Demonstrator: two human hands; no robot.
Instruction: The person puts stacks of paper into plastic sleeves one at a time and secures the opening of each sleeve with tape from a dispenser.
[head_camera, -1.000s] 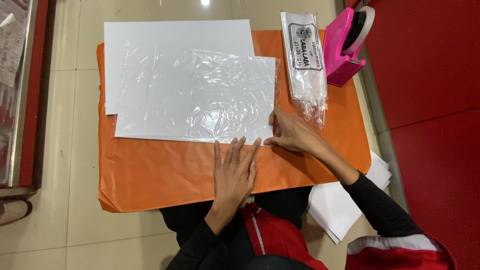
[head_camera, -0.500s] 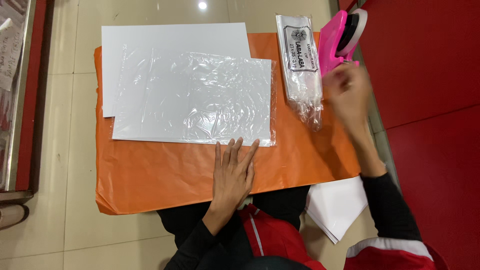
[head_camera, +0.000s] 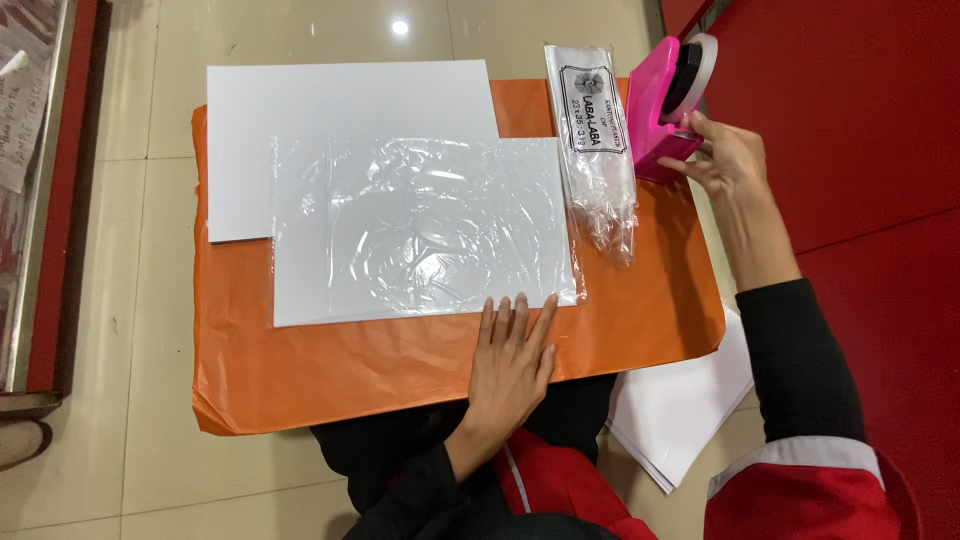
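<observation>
Two hands are busy. The left hand (head_camera: 510, 360) lies flat with fingers spread, its fingertips pressing the near edge of the white sheet in clear plastic wrap (head_camera: 425, 228). The right hand (head_camera: 728, 160) reaches out, its fingers curled loosely on the pink tape holder (head_camera: 662, 108), touching it but not gripping tight. A pack of clear bags (head_camera: 598, 140) lies between the two hands. I think it is best to press the sheet firmly so it cannot slide on the orange cover (head_camera: 400, 365), and pull the tape slowly.
</observation>
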